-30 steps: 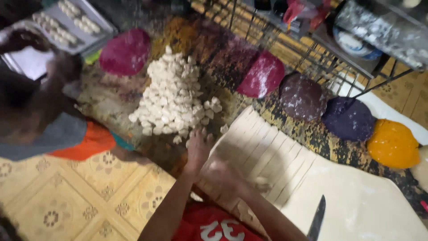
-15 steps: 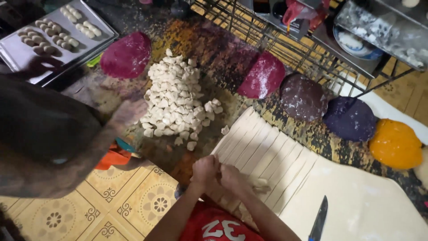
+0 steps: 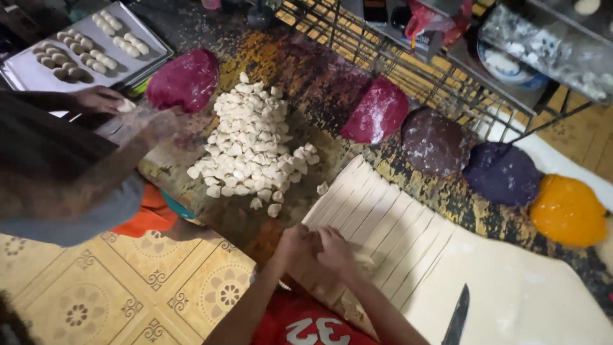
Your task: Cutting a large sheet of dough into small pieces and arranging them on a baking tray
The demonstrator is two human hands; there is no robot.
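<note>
The left hand (image 3: 295, 244) and right hand (image 3: 334, 248) meet at the near end of the dough strips (image 3: 377, 223), fingers pinched narrow on a strip end; exactly how much each holds is hard to tell. The strips, cut from a pale dough sheet (image 3: 523, 294), lie side by side on the worktop (image 3: 319, 83), long axes running from the hands up and right. A pile of cut dough pieces (image 3: 246, 150) sits just left. A knife (image 3: 457, 319) lies on the sheet, tip pointing away. Another person's hand (image 3: 102, 99) hovers near a baking tray (image 3: 38, 73).
</note>
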